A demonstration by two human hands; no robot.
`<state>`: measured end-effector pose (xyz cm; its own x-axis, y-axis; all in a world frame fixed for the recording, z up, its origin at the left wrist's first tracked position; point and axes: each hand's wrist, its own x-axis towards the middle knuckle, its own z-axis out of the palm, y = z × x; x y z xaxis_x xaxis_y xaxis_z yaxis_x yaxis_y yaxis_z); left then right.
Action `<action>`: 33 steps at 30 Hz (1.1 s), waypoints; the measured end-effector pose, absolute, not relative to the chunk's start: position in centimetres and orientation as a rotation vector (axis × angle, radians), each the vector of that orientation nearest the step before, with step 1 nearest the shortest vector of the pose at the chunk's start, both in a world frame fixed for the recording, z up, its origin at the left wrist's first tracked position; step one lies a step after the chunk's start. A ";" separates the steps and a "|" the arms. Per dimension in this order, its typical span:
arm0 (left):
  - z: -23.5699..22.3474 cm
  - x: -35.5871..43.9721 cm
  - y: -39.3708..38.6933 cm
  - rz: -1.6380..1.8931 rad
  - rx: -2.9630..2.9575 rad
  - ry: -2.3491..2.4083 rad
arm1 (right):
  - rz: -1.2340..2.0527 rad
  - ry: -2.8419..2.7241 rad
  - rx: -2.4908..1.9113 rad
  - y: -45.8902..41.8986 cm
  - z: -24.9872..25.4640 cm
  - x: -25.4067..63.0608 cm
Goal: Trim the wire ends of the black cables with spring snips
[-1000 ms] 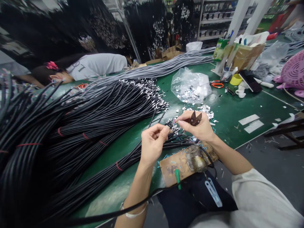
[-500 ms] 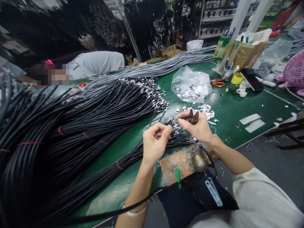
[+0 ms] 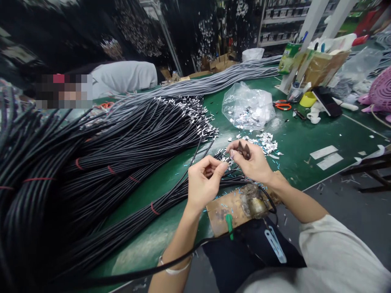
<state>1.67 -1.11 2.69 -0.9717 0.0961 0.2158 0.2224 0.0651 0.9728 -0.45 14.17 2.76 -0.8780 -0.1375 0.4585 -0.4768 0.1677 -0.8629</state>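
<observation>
My left hand (image 3: 204, 185) is closed in a pinch on the stripped end of a thin black cable (image 3: 171, 199) that runs off to the left over the green table (image 3: 293, 142). My right hand (image 3: 252, 162) is closed round small dark cutters (image 3: 243, 149), whose handles stick up above the fingers, and its fingertips meet the same cable end. Just under both hands lie more cable ends with metal terminals (image 3: 224, 156). A worn wooden board (image 3: 235, 207) with a lump of solder sits at the table edge below my hands.
Large bundles of black cables (image 3: 91, 154) tied with red bands fill the left. Grey cables (image 3: 220, 81) run along the back. A clear bag of terminals (image 3: 247, 110), orange scissors (image 3: 282, 106), a cardboard box (image 3: 317, 67) and a pink basket (image 3: 378, 91) stand right. Another person (image 3: 122, 79) leans over behind.
Both hands have drawn slightly closer together on the cable end. The cutter handles have closed from spread to nearly together. The view has shifted a little.
</observation>
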 end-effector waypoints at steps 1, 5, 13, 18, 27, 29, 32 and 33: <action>2.7 1.7 -1.1 -2.044 -0.335 -2.229 | 1.769 -2.179 0.599 14.2 2.8 -0.5; 2.7 1.6 -1.2 -2.052 -0.288 -2.218 | 1.825 -2.110 0.555 14.3 2.9 -0.5; 2.7 1.5 -1.3 -2.146 -0.267 -2.164 | 1.667 -2.125 0.589 14.6 3.1 -0.1; 2.7 1.4 -1.4 -2.156 -0.264 -2.178 | 1.606 -2.128 0.623 14.8 3.2 -0.2; 3.1 1.7 -0.9 -2.150 -0.304 -2.197 | 1.571 -2.078 0.429 13.8 2.0 -0.5; 3.0 1.7 -0.9 -2.142 -0.260 -2.167 | 1.271 -1.973 0.560 13.7 1.5 -0.3; 2.9 1.7 -0.9 -2.140 -0.233 -2.134 | 0.986 -1.800 0.837 13.8 1.1 -0.1; 2.8 1.7 -1.0 -2.137 -0.233 -2.125 | 0.968 -1.770 0.858 13.9 1.1 0.0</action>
<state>1.66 -0.97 2.78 -0.9811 0.0244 0.1922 0.1920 -0.0079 0.9814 -0.02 13.85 1.13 -0.3403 -0.1409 0.9297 -0.8587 0.4494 -0.2462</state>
